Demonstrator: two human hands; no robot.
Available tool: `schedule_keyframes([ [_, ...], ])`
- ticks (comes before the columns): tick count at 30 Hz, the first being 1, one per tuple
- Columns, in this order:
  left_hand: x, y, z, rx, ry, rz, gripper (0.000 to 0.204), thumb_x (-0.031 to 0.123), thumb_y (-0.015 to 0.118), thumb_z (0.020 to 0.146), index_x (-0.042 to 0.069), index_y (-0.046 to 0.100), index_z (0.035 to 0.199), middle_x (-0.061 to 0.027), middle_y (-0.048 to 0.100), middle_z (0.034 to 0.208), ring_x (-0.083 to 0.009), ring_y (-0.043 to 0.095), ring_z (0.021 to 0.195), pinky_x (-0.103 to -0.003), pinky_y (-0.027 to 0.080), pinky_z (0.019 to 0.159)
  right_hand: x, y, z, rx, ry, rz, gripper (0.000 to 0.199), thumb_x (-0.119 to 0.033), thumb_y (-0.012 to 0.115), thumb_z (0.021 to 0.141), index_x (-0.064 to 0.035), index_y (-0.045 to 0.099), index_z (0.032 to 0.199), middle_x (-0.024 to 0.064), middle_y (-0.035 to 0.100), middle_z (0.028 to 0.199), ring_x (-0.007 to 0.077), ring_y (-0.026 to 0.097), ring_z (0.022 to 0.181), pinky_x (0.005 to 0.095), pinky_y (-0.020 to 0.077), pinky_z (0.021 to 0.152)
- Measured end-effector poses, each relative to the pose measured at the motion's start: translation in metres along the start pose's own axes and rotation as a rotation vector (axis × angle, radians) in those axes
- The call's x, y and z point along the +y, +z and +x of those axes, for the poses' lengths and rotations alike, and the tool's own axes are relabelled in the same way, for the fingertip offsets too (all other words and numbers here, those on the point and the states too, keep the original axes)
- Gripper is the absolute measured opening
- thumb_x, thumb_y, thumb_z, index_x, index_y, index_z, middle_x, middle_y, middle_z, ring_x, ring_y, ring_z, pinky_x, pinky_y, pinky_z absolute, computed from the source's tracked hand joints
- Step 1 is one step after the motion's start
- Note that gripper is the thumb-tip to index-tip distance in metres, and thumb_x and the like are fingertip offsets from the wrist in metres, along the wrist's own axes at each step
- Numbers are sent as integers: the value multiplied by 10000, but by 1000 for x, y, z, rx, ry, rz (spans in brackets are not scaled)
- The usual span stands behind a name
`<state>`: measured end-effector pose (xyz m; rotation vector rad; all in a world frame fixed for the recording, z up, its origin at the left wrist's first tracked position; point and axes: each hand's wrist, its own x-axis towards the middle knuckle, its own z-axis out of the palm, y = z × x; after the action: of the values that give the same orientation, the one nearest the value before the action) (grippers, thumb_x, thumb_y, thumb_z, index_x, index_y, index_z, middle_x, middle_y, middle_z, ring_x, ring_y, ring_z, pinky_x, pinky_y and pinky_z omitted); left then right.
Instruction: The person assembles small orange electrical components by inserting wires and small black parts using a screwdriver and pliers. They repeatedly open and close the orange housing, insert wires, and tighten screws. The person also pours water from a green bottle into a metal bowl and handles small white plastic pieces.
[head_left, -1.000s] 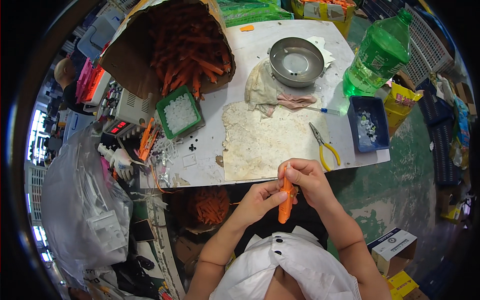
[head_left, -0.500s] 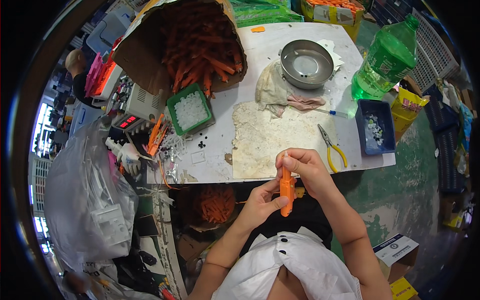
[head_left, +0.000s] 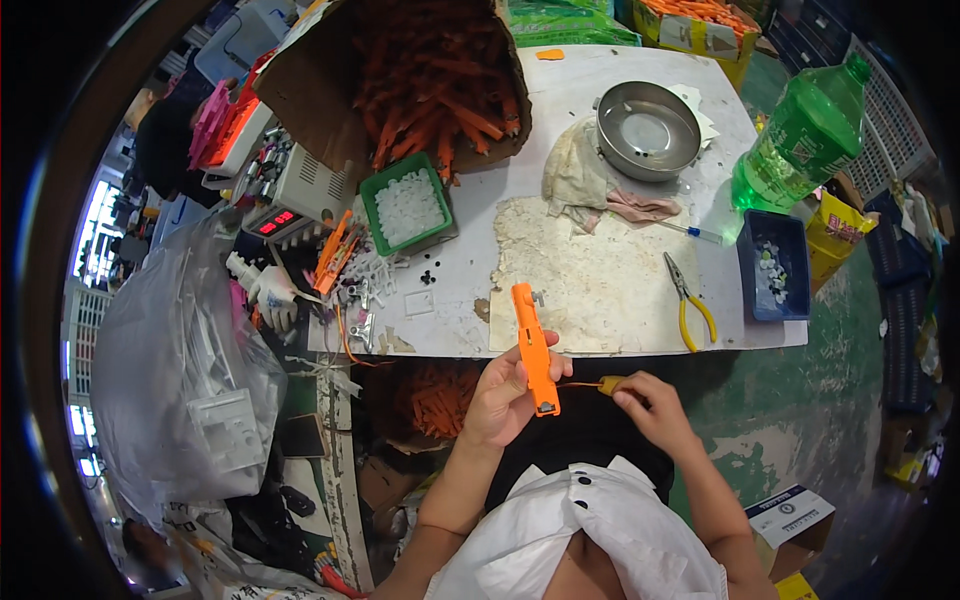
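My left hand [head_left: 503,397] is closed round the lower half of a long, slim orange plastic housing [head_left: 532,345]. The housing stands nearly upright, its top over the table's front edge. A small grey piece juts from its side near the top, and something dark sits in its lower end. To the right and lower, my right hand [head_left: 650,408] has its fingers on a small yellow piece [head_left: 609,385] joined to a thin orange cord [head_left: 580,384]. What the yellow piece is I cannot make out. The cord runs left, behind my left hand.
Yellow-handled pliers [head_left: 690,305] lie near the front edge. Beyond are a metal bowl [head_left: 685,160], a rag [head_left: 570,175], a blue tray [head_left: 750,285] and a green bottle [head_left: 805,135]. A green tray [head_left: 440,232] of white pieces stands by a carton [head_left: 310,105] of orange parts.
The right hand has let go of the orange housing and moved down and right to the yellow piece. My left hand has moved slightly left and turned the housing, showing another side.
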<state>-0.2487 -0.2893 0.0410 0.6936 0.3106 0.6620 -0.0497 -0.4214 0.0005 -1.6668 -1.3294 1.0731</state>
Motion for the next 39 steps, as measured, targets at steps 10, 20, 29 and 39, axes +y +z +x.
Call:
schedule_keyframes([
  [10,-2,1,0,45,38,-51,557,310,619,886,-35,438,1284,-81,559,946,-237,511,1011,-352,352,971,48,28,11,211,-137,-600,391,-235,770,680,-45,606,980,124,571,967,333,488,988,420,410,881],
  [20,21,-9,7,419,716,590,341,192,575,925,1,451,1179,-129,571,1005,-229,565,957,-365,427,915,13,22,-17,119,104,385,304,-85,763,738,-46,550,951,46,578,863,134,566,802,257,454,710],
  [29,-20,-39,20,508,692,1400,270,36,577,874,18,496,1130,-182,602,934,-326,619,822,-358,492,727,-25,12,-16,266,-256,1122,431,-340,792,729,-58,566,965,45,487,887,171,535,826,326,452,771],
  [39,5,-22,19,337,387,417,318,176,556,933,25,453,1193,-83,566,1001,-210,591,940,-294,473,826,-40,6,5,173,-286,1205,332,-252,669,850,-46,502,1051,124,569,967,207,580,842,333,477,767],
])
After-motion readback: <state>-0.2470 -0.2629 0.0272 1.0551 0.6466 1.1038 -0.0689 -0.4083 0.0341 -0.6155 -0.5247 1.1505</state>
